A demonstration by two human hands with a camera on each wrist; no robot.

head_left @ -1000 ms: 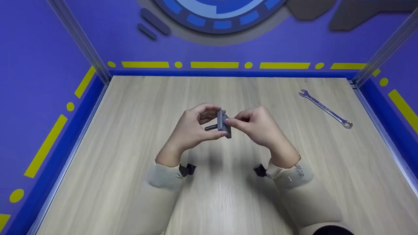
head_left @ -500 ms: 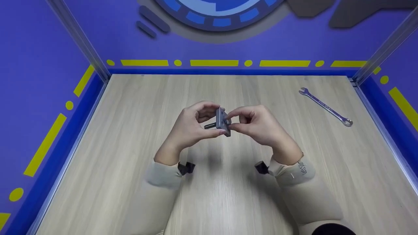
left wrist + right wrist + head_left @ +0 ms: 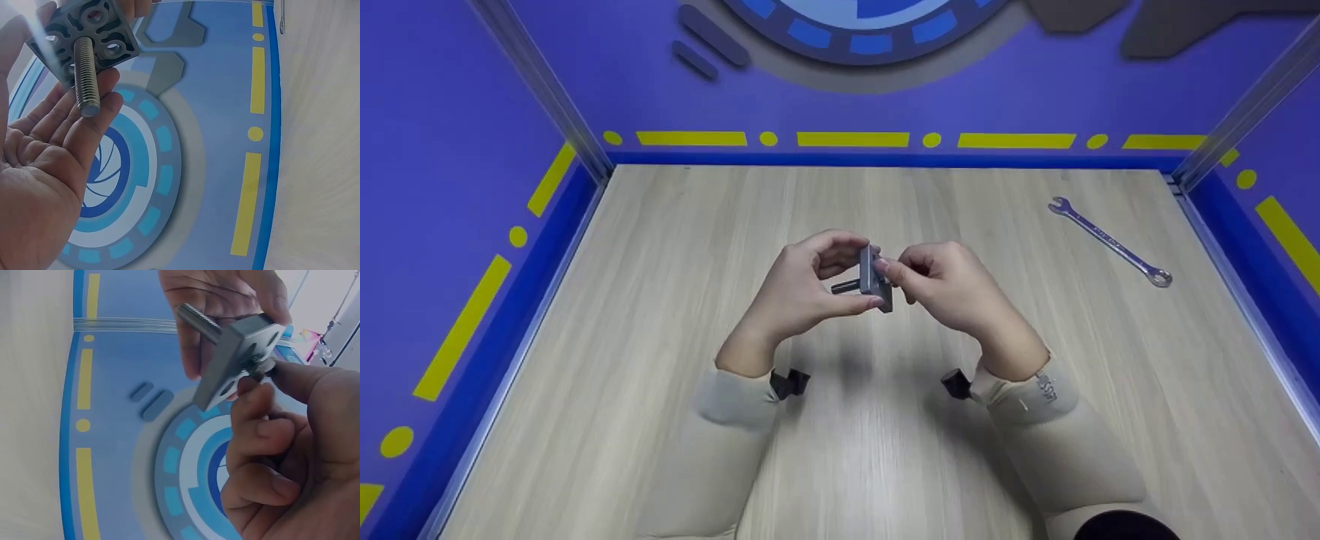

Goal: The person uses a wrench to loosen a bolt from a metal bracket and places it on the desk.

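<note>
Head view: plate (image 3: 866,271) in left hand (image 3: 802,289), partial "Less" on right sleeve (image 3: 1035,401)

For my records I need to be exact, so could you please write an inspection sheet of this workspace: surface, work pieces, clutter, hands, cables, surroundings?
Surface: light wood-grain tabletop.
Work pieces: grey plate with holes, held above the tabletop; threaded bolt sticks out from one face, small metal part at the other.
Clutter: one wrench, untouched, toward the far right corner.
Left hand: holds the plate by its edges.
Right hand: pinches the small metal part; whether this is the bolt's head is unclear.
Cables: none made out; the right wrist view's upper right corner is too unclear to be sure.
Surroundings: blue-purple walls with yellow markings; metal posts at the corners.
</note>
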